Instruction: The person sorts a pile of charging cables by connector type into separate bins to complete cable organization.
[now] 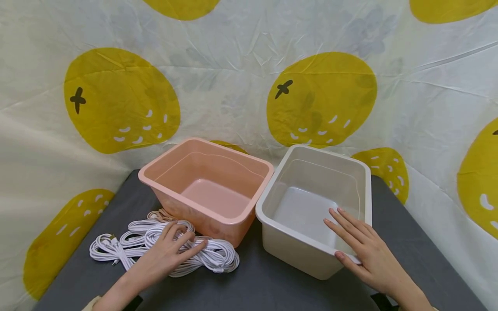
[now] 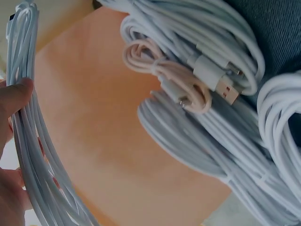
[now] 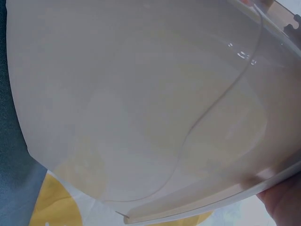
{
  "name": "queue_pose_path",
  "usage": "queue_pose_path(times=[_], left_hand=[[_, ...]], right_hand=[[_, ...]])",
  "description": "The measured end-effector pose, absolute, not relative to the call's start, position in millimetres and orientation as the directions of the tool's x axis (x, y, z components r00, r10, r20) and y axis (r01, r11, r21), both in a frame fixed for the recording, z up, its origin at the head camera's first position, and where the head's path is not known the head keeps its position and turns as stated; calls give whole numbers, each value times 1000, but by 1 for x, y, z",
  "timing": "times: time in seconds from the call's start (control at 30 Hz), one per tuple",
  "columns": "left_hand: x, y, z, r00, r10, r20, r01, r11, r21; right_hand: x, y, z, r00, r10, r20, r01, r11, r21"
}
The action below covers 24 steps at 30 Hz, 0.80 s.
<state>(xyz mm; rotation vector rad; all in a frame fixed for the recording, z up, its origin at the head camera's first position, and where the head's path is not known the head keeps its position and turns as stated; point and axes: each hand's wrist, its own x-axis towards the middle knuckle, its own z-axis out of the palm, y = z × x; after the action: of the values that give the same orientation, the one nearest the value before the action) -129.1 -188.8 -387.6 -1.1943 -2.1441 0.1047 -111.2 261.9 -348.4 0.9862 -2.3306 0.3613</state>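
Note:
My left hand (image 1: 166, 249) is over a pile of bundled white cables (image 1: 223, 255) in front of the pink basin (image 1: 206, 216). In the left wrist view its thumb and fingers pinch one coiled white cable (image 2: 26, 56). Beside it lie other white bundles, one with a USB plug (image 2: 227, 90), and a small beige cable (image 2: 171, 80). My right hand (image 1: 367, 255) rests at the near right rim of the beige basin (image 1: 299, 233), fingers stretched over its opening and thumb at the rim. Both basins show bare floors.
The basins stand side by side on a dark grey tabletop (image 1: 241, 285), their rims close together. Behind and around the table hangs a pale curtain (image 1: 225, 99) printed with yellow fruit. The cable pile spreads across the table's left side.

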Motion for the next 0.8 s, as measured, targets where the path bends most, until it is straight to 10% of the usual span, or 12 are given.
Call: queue_pose_path(times=[0.8], left_hand=[[-124,-218,-343,-413,750,517,674,633,-380]], right_hand=[[-112,262,-348,-553,-570,608,-721,693,-6]])
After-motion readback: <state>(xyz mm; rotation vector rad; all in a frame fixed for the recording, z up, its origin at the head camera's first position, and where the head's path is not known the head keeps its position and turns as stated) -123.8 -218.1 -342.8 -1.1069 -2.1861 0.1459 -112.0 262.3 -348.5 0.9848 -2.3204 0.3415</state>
